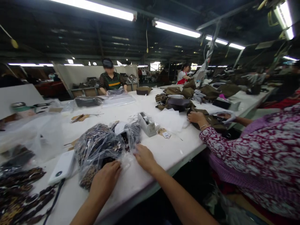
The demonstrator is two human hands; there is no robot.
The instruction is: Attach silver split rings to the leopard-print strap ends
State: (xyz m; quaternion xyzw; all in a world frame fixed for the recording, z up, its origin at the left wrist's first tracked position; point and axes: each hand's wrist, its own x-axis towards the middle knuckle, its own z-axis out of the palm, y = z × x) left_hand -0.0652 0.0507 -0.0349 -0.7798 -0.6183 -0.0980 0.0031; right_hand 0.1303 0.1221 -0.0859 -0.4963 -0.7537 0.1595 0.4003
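On the white table lies a clear plastic bag with a dark, leopard-patterned item inside. It may be a fabric bag, but wrinkled plastic hides its exact shape. My left hand is at the near side of the plastic, its fingers bent over the film. At the right end, my right hand has its fingers closed on the loose plastic edge. Just beyond that hand stands a grey tape dispenser. Paper tags lie beside the dispenser.
A white device with a black cable sits left, near leopard-patterned straps. More clear plastic is heaped behind. At right, a co-worker's hand touches a brown bag. Another person works across the table.
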